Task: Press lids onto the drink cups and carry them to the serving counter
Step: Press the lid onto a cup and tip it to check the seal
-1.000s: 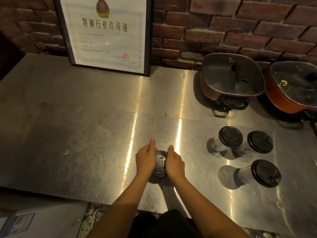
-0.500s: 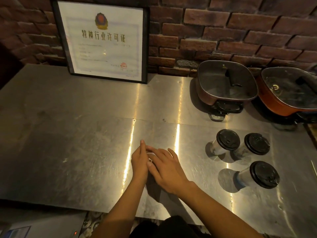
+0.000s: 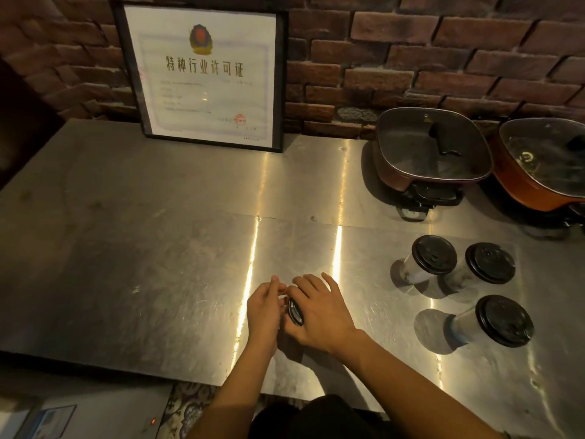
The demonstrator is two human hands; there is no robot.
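Note:
On the steel counter (image 3: 158,264), near its front edge, stands a drink cup with a black lid (image 3: 295,311), almost wholly covered by my hands. My left hand (image 3: 264,307) clasps its left side. My right hand (image 3: 319,313) lies flat over the lid, fingers spread and pointing left. Only a sliver of the lid's rim shows between the hands. At the right stand three clear cups with black lids on: one at the back left (image 3: 432,256), one at the back right (image 3: 489,264), one nearer me (image 3: 503,321).
Two lidded electric pots stand at the back right, a dark one (image 3: 432,150) and an orange one (image 3: 544,163). A framed certificate (image 3: 205,77) leans on the brick wall. The counter's front edge runs just below my wrists.
My right hand has gone from gripping the cup's side to lying flat on top of the lid. The left hand stays at the cup's left side. The view has tilted slightly.

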